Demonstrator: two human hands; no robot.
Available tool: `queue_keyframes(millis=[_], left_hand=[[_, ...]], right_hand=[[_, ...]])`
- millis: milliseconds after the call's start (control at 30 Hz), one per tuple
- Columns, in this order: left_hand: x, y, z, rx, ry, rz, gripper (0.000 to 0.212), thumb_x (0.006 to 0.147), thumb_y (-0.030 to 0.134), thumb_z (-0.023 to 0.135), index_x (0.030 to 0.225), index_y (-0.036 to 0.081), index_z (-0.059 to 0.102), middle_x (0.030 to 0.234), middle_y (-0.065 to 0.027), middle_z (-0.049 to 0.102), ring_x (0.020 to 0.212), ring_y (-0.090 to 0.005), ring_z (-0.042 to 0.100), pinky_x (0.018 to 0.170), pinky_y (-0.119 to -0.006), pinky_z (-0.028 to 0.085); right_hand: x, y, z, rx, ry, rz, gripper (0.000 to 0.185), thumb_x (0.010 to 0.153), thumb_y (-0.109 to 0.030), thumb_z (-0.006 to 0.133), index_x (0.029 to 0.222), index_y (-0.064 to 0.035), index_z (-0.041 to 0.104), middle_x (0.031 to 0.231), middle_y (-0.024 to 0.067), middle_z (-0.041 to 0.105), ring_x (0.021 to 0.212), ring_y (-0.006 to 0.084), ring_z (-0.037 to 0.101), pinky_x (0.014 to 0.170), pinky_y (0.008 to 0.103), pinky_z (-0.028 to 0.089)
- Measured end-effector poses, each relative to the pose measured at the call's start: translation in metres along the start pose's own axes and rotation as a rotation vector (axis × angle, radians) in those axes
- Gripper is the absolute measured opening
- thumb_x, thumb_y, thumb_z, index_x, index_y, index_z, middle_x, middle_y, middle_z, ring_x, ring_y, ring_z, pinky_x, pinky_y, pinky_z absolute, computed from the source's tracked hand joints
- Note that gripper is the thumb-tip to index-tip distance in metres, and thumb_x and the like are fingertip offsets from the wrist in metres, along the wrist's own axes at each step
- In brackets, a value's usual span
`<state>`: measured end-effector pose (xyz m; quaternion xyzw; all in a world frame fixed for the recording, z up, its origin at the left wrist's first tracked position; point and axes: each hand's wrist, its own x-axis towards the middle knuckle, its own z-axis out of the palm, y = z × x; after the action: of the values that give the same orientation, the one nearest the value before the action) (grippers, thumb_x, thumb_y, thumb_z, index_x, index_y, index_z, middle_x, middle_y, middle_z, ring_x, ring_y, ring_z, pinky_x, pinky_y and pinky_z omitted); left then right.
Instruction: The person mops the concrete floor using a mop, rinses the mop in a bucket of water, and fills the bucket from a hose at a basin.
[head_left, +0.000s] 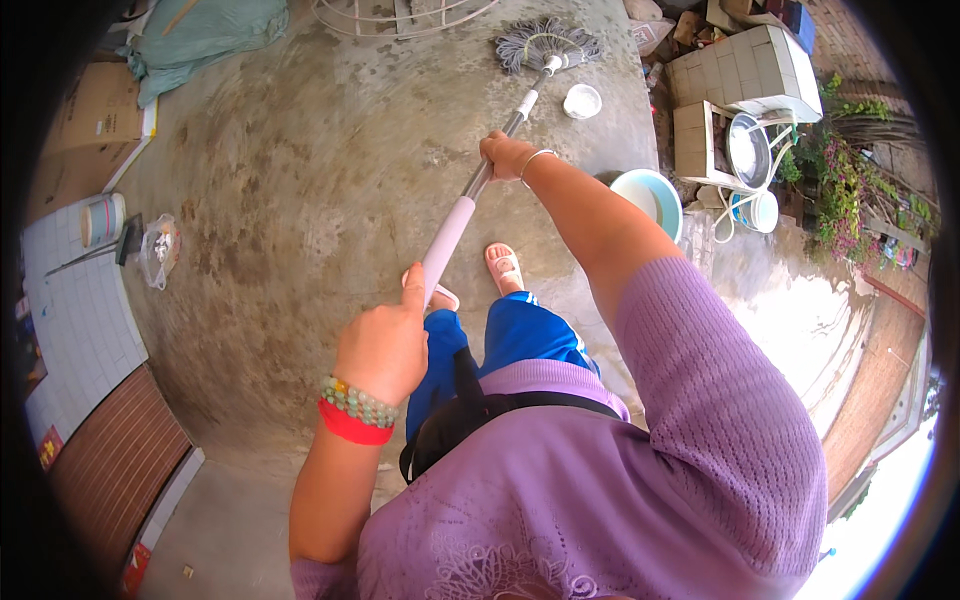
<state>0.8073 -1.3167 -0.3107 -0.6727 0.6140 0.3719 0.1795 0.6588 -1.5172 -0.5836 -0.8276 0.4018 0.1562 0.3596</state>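
Note:
A string mop reaches away from me across the concrete floor. Around the upper end of its pink-sleeved handle (448, 238) my left hand (386, 341) is closed, the thumb lying along the grip. Farther down, my right hand (508, 156) grips the metal part of the shaft. The grey mop head (546, 43) is spread out on the floor at the far end. Just to the right of the shaft stands a small white bowl (582, 101). Below my right forearm, partly hidden by it, is a light-blue basin (651, 196).
On the right are a tiled block (750, 71), a metal basin (748, 150) with a white hose, a bucket (757, 211) and plants (847, 195). To the left are a cardboard box (94, 116), a plastic bag (160, 251) and a paint bucket (103, 220). A round rack (405, 30) stands ahead.

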Motion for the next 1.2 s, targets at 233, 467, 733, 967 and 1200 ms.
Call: queue_keyframes(millis=[233, 467, 733, 967, 1200], left_hand=[[-0.058, -0.012, 0.012, 0.074, 0.018, -0.026, 0.070, 0.074, 0.012, 0.059, 0.134, 0.002, 0.024, 0.069, -0.0210, 0.058, 0.061, -0.0371, 0.057, 0.056, -0.045, 0.046], [-0.126, -0.050, 0.016, 0.057, -0.080, -0.097, 0.078, 0.072, 0.011, 0.062, 0.136, 0.003, 0.018, 0.071, -0.0227, 0.058, 0.063, -0.0375, 0.058, 0.056, -0.043, 0.046], [-0.196, -0.108, -0.012, 0.025, -0.226, -0.006, 0.082, 0.068, 0.011, 0.064, 0.136, 0.003, 0.018, 0.071, -0.0232, 0.058, 0.064, -0.0395, 0.057, 0.058, -0.044, 0.045], [-0.160, -0.113, -0.020, -0.033, -0.268, 0.222, 0.073, 0.068, 0.014, 0.064, 0.132, 0.002, 0.030, 0.068, -0.0236, 0.058, 0.064, -0.0383, 0.058, 0.059, -0.042, 0.046], [-0.071, -0.078, 0.017, -0.343, -0.255, 0.166, 0.064, 0.071, 0.008, 0.062, 0.129, 0.003, 0.037, 0.081, -0.0190, 0.061, 0.066, -0.0223, 0.059, 0.062, -0.032, 0.046]], right_hand=[[-0.007, -0.041, 0.041, 0.168, 0.012, -0.220, 0.033, 0.068, -0.020, 0.068, 0.096, -0.0089, 0.055, 0.111, 0.0142, 0.045, 0.094, 0.0348, 0.055, 0.079, 0.0390, 0.048], [-0.031, -0.135, 0.064, 0.231, -0.052, -0.247, 0.032, 0.069, -0.027, 0.068, 0.094, -0.0099, 0.058, 0.107, 0.0149, 0.047, 0.090, 0.0332, 0.057, 0.076, 0.0403, 0.048], [-0.090, -0.210, 0.098, 0.298, -0.015, -0.296, 0.033, 0.070, -0.035, 0.065, 0.091, -0.0095, 0.059, 0.099, 0.0147, 0.052, 0.087, 0.0317, 0.058, 0.073, 0.0408, 0.048], [-0.143, -0.168, 0.120, 0.345, 0.102, -0.084, 0.029, 0.071, -0.035, 0.063, 0.085, -0.0102, 0.058, 0.093, 0.0126, 0.055, 0.086, 0.0319, 0.058, 0.073, 0.0403, 0.047], [-0.138, -0.067, 0.125, 0.221, 0.279, 0.142, 0.018, 0.071, -0.019, 0.063, 0.085, -0.0098, 0.057, 0.095, 0.0120, 0.054, 0.087, 0.0322, 0.057, 0.074, 0.0399, 0.046]])
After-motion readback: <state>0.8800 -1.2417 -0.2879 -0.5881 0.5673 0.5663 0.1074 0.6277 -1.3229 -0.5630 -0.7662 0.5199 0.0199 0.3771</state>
